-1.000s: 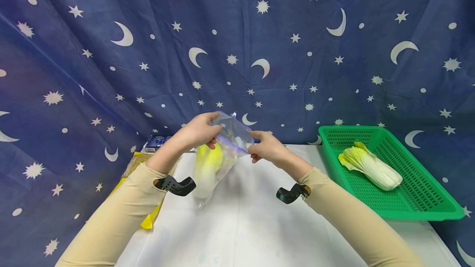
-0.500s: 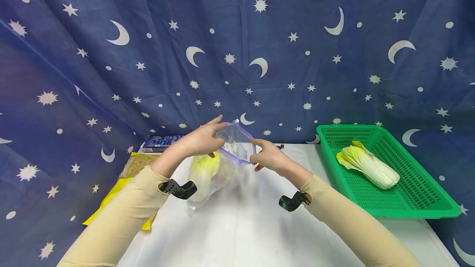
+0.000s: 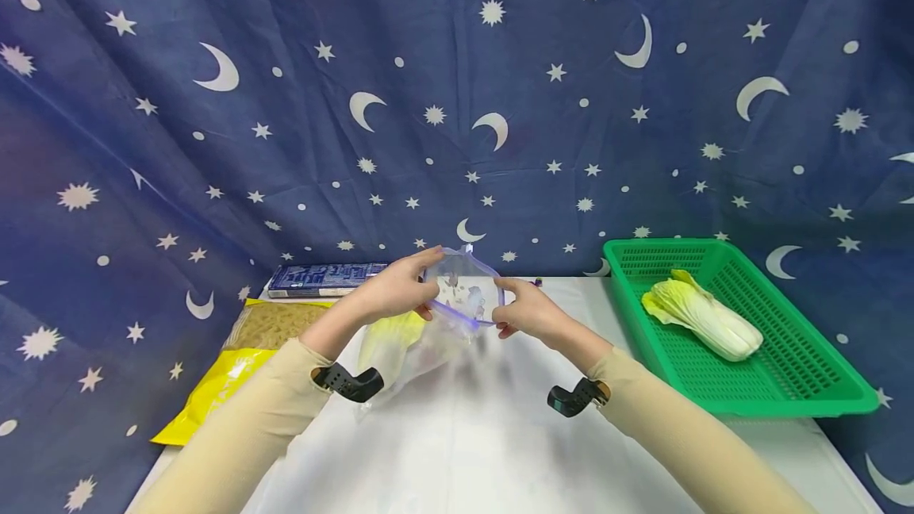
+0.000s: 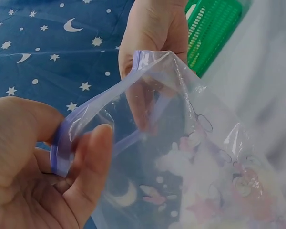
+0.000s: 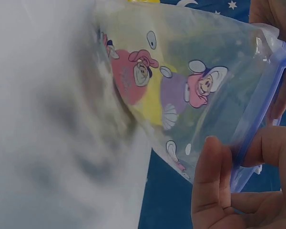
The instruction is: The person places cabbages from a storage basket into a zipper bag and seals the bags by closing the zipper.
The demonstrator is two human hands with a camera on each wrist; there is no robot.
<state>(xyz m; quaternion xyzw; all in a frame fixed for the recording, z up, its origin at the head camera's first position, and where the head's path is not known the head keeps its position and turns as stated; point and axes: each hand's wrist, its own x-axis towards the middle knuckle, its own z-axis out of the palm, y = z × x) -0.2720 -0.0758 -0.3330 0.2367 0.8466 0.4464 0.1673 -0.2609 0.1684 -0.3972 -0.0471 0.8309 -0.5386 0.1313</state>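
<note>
A clear zip bag (image 3: 464,309) with a purple sealing edge hangs between both hands, its mouth spread wide. Inside lies a pale yellow-green cabbage (image 3: 391,339), toward the lower left of the bag. My left hand (image 3: 400,288) pinches the left side of the mouth, thumb and fingers on either side of the purple strip. On the opposite side, my right hand (image 3: 528,309) pinches the strip the same way. Pink and purple cartoon figures are printed on the film (image 5: 200,90), seen in the right wrist view. A white slider (image 3: 468,248) sits at the strip's far end.
To the right stands a green plastic basket (image 3: 807,308) with another cabbage (image 3: 703,317) in it. At left, a yellow packet (image 3: 221,387) lies partly under the left arm, with a dark blue box (image 3: 321,280) behind it. A starry blue curtain (image 3: 571,141) hangs behind the table.
Both hands have come down and slightly to the right. The bag's mouth has been spread wider, showing more of its inside, and the bag's bottom has swung left.
</note>
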